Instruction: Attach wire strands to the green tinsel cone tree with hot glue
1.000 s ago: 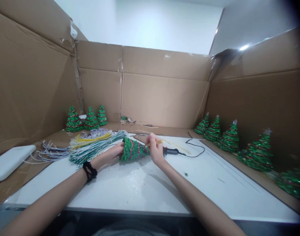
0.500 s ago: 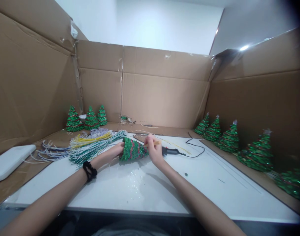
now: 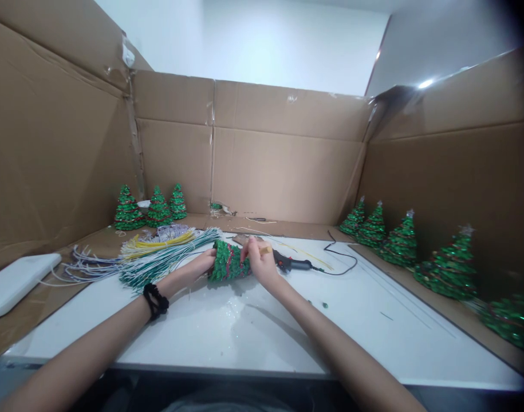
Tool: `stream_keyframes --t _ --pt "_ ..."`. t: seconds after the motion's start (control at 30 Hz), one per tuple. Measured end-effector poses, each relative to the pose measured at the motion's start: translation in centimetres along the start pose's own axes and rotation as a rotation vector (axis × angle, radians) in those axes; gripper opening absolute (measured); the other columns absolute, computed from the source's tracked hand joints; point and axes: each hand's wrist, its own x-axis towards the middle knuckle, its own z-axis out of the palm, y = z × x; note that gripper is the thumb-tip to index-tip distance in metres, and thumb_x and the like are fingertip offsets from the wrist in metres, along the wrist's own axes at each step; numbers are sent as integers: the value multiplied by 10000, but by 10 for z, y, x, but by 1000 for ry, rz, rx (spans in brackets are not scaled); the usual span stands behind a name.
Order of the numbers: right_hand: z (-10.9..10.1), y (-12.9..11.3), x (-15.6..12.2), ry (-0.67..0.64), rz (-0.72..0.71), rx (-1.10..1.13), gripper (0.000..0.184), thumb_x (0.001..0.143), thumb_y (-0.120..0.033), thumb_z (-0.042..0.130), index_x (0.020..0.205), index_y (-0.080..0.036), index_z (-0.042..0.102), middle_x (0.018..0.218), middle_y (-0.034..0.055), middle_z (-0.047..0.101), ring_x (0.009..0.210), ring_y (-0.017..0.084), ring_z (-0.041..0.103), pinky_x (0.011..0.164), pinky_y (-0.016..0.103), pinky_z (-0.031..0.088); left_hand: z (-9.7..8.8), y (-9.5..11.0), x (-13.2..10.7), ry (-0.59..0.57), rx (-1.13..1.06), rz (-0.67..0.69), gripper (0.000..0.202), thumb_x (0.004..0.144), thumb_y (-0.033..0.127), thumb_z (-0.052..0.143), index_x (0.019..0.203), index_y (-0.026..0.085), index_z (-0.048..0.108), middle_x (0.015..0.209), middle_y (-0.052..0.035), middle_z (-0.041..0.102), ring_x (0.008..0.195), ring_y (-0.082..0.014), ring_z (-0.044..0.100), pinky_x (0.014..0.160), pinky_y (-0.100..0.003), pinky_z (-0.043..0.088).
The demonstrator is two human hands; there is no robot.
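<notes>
A small green tinsel Christmas tree (image 3: 227, 262) with red trim lies sideways above the white board. My left hand (image 3: 205, 264) is closed on its wide base, the fingertips partly hidden by the tree. My right hand (image 3: 260, 260) is closed over the narrow end, pinching a thin tan wooden stick (image 3: 267, 250). The stick's tip is hidden by the fingers at the tree's side. Just beyond that hand lies a black corded tool (image 3: 290, 263) with a red button; its kind is hard to tell.
Bundles of green, yellow and white wires (image 3: 167, 257) lie left of the tree. Finished trees stand at back left (image 3: 158, 206) and along the right (image 3: 398, 240). A white device (image 3: 21, 283) sits far left. Cardboard walls (image 3: 287, 166) enclose the white board (image 3: 193, 343).
My right hand has moved left along the tree, from near the tip towards its middle, with the stick. My left hand stays at the base.
</notes>
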Motion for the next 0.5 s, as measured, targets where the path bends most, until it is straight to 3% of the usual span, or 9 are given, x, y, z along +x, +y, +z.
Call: stream_keyframes --t 0.27,0.5 --pt "7 -7 13 26 103 -21 558 914 -445 245 436 -205 402 403 -15 379 430 110 412 506 245 340 -2 -7 2 -41 -56 35 349 642 275 662 961 133 654 780 -33 698 770 -188 593 654 -254 433" --pt "12 -15 15 27 70 -143 526 905 -410 274 430 -205 369 399 -13 367 411 104 372 482 252 304 3 -2 3 -44 -69 122 324 707 358 634 943 137 662 796 -44 693 825 -218 585 727 -307 445"
